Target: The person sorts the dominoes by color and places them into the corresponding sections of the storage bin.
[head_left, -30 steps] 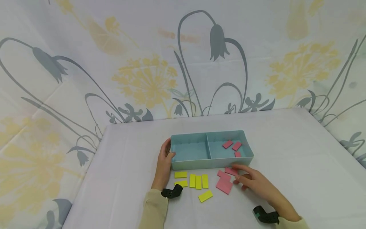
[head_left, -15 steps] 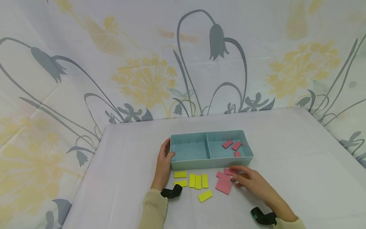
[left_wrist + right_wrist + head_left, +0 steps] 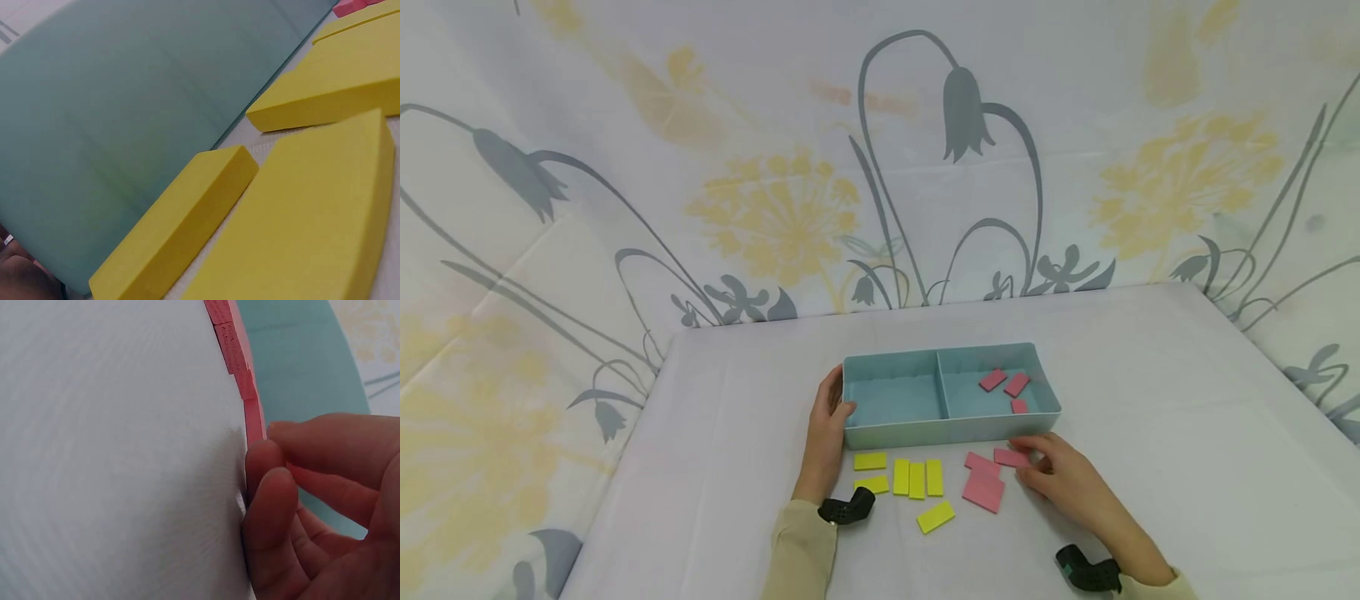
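Note:
My left hand (image 3: 826, 442) grips the left end of a light blue two-compartment box (image 3: 940, 431), thumb over the rim. My right hand (image 3: 1070, 479) is in front of the box, with thumb and fingertips pinching the right end of a flat pink block (image 3: 1010, 457). In the right wrist view that pink block (image 3: 254, 419) lies low on the white cloth, its near end hidden by the fingers. Left of it, more pink blocks (image 3: 982, 490) lie side by side. Three pink blocks (image 3: 1017, 384) rest in the box's right compartment; the left compartment holds none.
Several flat yellow blocks (image 3: 917, 481) lie on the white tablecloth (image 3: 737, 467) before the box's left half, one of them (image 3: 936, 517) slanted nearer the front. In the left wrist view, yellow blocks (image 3: 175, 225) sit close to the box wall (image 3: 125, 125). A flower-printed cloth (image 3: 760, 167) hangs behind.
My right fingers have closed on the rear pink block's right end, and it has shifted slightly right, away from the other pink blocks. My left hand keeps its grip on the box.

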{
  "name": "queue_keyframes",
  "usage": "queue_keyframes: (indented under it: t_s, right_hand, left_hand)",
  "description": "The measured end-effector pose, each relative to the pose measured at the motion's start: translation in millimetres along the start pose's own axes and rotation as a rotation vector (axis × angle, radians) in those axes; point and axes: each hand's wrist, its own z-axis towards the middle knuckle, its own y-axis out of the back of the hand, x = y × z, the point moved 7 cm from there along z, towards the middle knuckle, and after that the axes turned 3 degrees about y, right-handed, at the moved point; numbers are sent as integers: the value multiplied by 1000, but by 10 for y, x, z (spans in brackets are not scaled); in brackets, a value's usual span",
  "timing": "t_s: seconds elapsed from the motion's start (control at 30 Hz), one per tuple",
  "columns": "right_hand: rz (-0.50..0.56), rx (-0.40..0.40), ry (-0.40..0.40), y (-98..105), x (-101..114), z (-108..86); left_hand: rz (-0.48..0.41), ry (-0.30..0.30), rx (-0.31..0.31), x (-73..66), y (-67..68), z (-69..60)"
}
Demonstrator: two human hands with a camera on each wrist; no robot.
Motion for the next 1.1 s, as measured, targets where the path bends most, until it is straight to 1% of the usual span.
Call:
queue_keyframes:
  t_s: [0.13, 0.23, 0.37, 0.47, 0.57, 0.67, 0.77, 0.9, 1.1]
  right_hand:
    - [-67, -16, 12, 23, 26, 4]
    - [-94, -21, 0, 38, 31, -15]
    - [-124, -27, 1, 49, 39, -43]
    - [-149, -41, 20, 54, 45, -45]
    - [-166, -59, 35, 59, 42, -42]
    - [-161, -64, 38, 59, 34, -38]
    - [-136, -54, 31, 54, 30, -33]
    - [-103, -40, 18, 47, 23, -31]
    - [-66, -17, -28, 22, 5, -18]
  left_hand:
    - [-23, 3, 14, -30, 1, -19]
    - [-44, 14, 34, -95, -22, -64]
    - [-33, 13, 46, -197, -54, -135]
    - [-20, 1, 42, -231, -58, -149]
    - [-33, -2, 41, -195, -48, -123]
    - [-42, -2, 35, -102, -30, -75]
    - [-30, -7, 26, -21, -15, -39]
    - [-13, -21, 17, -6, -8, -28]
    - [-12, -17, 10, -8, -2, -10]
